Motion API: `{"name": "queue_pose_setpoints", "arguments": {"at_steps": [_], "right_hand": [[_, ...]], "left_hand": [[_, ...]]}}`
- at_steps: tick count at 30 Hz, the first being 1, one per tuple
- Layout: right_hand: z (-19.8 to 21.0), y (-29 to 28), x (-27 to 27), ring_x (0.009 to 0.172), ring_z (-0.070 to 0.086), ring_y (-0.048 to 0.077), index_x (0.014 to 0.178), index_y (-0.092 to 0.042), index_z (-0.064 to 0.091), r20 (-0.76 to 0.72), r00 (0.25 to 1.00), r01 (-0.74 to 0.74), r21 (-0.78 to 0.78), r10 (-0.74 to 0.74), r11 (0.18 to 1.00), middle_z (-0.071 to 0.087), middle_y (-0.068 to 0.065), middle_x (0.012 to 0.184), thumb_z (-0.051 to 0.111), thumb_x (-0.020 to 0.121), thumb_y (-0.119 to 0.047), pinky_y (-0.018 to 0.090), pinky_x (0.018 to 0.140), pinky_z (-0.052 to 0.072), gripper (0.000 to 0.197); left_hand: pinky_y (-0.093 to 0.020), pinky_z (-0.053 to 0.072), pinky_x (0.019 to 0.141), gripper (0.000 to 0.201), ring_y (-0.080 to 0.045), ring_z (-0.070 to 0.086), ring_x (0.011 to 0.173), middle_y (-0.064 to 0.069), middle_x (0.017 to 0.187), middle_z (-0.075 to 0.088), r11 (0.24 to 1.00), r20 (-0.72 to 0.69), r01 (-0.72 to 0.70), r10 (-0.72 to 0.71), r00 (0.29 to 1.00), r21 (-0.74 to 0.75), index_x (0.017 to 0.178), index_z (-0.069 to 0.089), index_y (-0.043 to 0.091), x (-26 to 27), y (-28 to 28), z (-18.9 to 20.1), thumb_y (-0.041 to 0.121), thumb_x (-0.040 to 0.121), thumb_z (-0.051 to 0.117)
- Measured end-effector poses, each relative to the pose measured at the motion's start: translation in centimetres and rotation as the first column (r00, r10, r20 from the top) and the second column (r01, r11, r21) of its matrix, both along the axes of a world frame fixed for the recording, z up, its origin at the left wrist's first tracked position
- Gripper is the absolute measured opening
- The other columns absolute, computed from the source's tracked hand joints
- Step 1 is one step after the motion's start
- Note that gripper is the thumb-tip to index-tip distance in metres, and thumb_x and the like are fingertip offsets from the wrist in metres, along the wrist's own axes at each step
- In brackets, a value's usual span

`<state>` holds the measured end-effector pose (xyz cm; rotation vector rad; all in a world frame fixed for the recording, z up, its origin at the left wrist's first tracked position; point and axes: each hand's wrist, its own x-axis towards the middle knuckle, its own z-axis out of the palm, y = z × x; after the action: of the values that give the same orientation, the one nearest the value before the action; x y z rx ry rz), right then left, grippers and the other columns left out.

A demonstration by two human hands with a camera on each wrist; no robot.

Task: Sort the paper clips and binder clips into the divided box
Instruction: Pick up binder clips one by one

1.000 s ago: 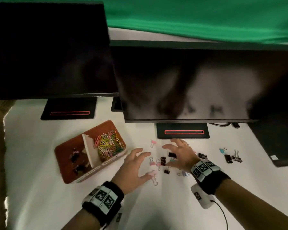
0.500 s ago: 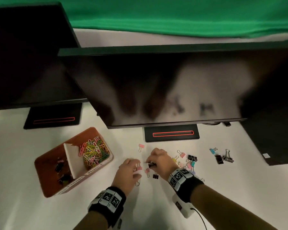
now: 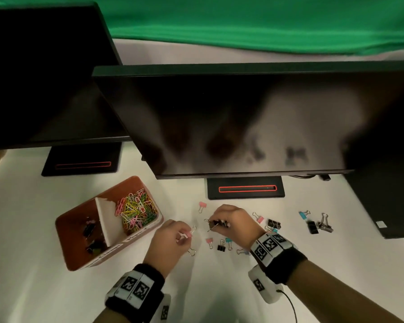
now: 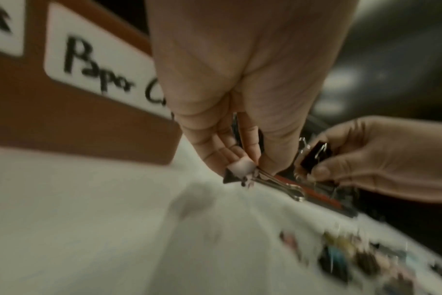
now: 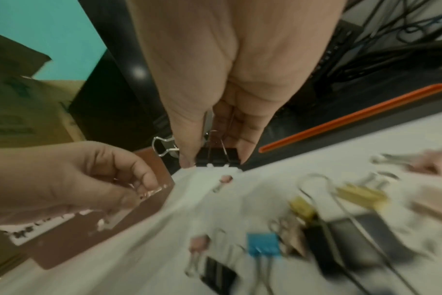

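The brown divided box [image 3: 84, 262] sits at the left of the white table; its right compartment holds coloured paper clips [image 3: 135, 212], its left one a few dark binder clips [image 3: 90, 229]. My left hand [image 3: 183, 235] pinches a small pink binder clip [image 4: 242, 168] just right of the box. Beside it my right hand [image 3: 216, 223] holds a black binder clip [image 5: 217, 157] above the table. Several loose binder clips [image 3: 222, 245] in pink, blue, black and yellow lie under and right of my hands.
Two dark monitors overhang the table; their black stands [image 3: 245, 188] [image 3: 82, 163] sit behind the box and the clips. More binder clips [image 3: 315, 223] lie at the right, near a black device [image 3: 387, 203]. The box front carries a "Paper C..." label [image 4: 101, 77].
Both hands went from spread open over the clips to pinching one each and lifting it. The view also shifted, so the box sits further left.
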<state>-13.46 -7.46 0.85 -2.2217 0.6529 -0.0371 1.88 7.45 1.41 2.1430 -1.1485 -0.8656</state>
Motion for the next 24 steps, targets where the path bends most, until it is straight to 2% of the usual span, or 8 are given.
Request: {"name": "queue_pose_setpoints", "arguments": {"at_steps": [3,6,11,13,16,20,22,24], "right_hand": [[2.5,1.6,2.5,0.083,0.061,0.009,0.096,-0.016,0.071,0.086,0.995,-0.058,0.045,0.054,0.997,0.067,0.002,0.098,0.067,0.084,-0.018,0.017,0.079,0.047,0.014],[4.9,4.3,6.8,0.09,0.061,0.015,0.102,-0.014,0.07,0.181,0.97,-0.173,0.05,0.162,0.984,0.065,0.004,0.101,0.067,0.084,-0.019,0.014,0.083,0.043,0.018],[7.8,10.5,16.1,0.102,0.057,0.018,0.106,-0.013,0.066,0.254,0.93,-0.287,0.051,0.265,0.957,0.063,0.006,0.107,0.063,0.087,-0.023,0.031,0.093,0.047,0.022],[7.8,12.5,19.2,0.106,0.056,0.022,0.108,-0.011,0.064,0.23,0.94,-0.27,0.06,0.25,0.961,0.063,0.01,0.107,0.061,0.089,-0.025,0.037,0.095,0.047,0.024],[6.9,14.2,21.6,0.115,0.054,0.024,0.125,-0.017,0.051,0.124,0.975,-0.2,0.134,0.183,0.971,0.059,0.01,0.122,0.056,0.09,-0.037,0.04,0.096,0.048,0.041],[7.0,13.9,19.8,0.106,0.061,0.014,0.132,-0.024,0.044,0.144,0.98,-0.168,0.241,0.136,0.956,0.058,0.002,0.126,0.054,0.091,-0.04,0.031,0.091,0.053,0.045],[7.0,12.4,17.1,0.099,0.061,0.007,0.128,-0.026,0.048,0.138,0.98,-0.171,0.215,0.143,0.962,0.061,-0.005,0.118,0.054,0.092,-0.037,0.021,0.083,0.052,0.038],[6.2,10.1,13.6,0.09,0.058,0.002,0.121,-0.029,0.054,0.108,0.989,-0.118,0.131,0.104,0.984,0.061,-0.01,0.111,0.057,0.09,-0.035,0.01,0.072,0.044,0.031]], "left_hand": [[-0.011,0.046,0.058,0.019,-0.007,0.06,0.069,0.009,0.083,0.059,0.988,0.038,-0.058,0.064,0.997,-0.14,0.082,0.066,0.022,2.0,2.1,4.0,0.005,0.074,0.07],[-0.017,0.05,0.063,0.019,-0.01,0.061,0.071,0.008,0.084,0.061,0.953,0.083,-0.212,0.235,0.969,-0.217,0.082,0.067,0.021,6.1,5.6,6.6,0.005,0.073,0.073],[-0.022,0.052,0.066,0.012,-0.008,0.063,0.076,0.003,0.087,0.066,0.841,0.066,-0.522,0.534,0.843,-0.141,0.083,0.065,0.023,12.7,11.2,6.8,0.012,0.08,0.069],[-0.031,0.054,0.076,0.008,-0.014,0.065,0.082,-0.001,0.091,0.068,0.826,-0.002,-0.556,0.558,0.83,-0.09,0.086,0.063,0.024,14.3,12.3,6.0,0.016,0.087,0.061],[-0.038,0.051,0.09,0.019,-0.023,0.064,0.096,-0.012,0.106,0.066,0.792,-0.21,-0.609,0.589,0.781,-0.045,0.106,0.06,0.012,15.2,12.6,5.6,0.011,0.096,0.044],[-0.043,0.05,0.095,0.024,-0.015,0.062,0.102,0.0,0.109,0.066,0.83,-0.098,-0.541,0.533,0.841,-0.136,0.114,0.058,0.022,15.1,12.6,5.9,0.015,0.095,0.045],[-0.04,0.052,0.092,0.023,-0.012,0.063,0.101,0.003,0.107,0.067,0.841,-0.07,-0.486,0.484,0.872,-0.239,0.11,0.06,0.025,14.0,11.6,6.5,0.014,0.092,0.051],[-0.024,0.051,0.087,0.02,-0.004,0.062,0.096,0.006,0.104,0.066,0.866,-0.051,-0.389,0.394,0.918,-0.316,0.104,0.062,0.023,12.0,9.9,7.0,0.011,0.09,0.055]]}}
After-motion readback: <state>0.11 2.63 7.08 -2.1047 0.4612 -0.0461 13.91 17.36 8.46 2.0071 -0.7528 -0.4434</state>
